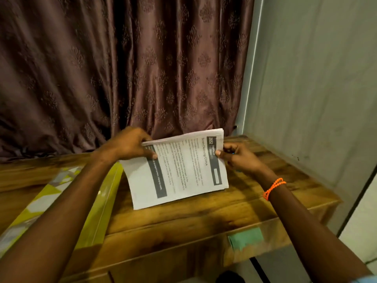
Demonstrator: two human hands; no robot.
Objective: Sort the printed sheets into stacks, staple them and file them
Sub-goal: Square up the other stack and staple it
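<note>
While both forearms reach forward over the wooden worktop (pixel 204 217), the left hand (pixel 130 146) pinches the far left corner of the stack of printed sheets (pixel 179 170), and the right hand (pixel 238 158) grips its right edge, fingers curled. Tilted, the stack's near edge rests on the worktop. A yellow folder (pixel 98 205) lies just left; curtain (pixel 122 68) hangs behind.

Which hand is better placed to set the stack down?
Probably left: the left hand grips the stack of printed sheets across its top edge, while the right hand only pinches a corner.
</note>
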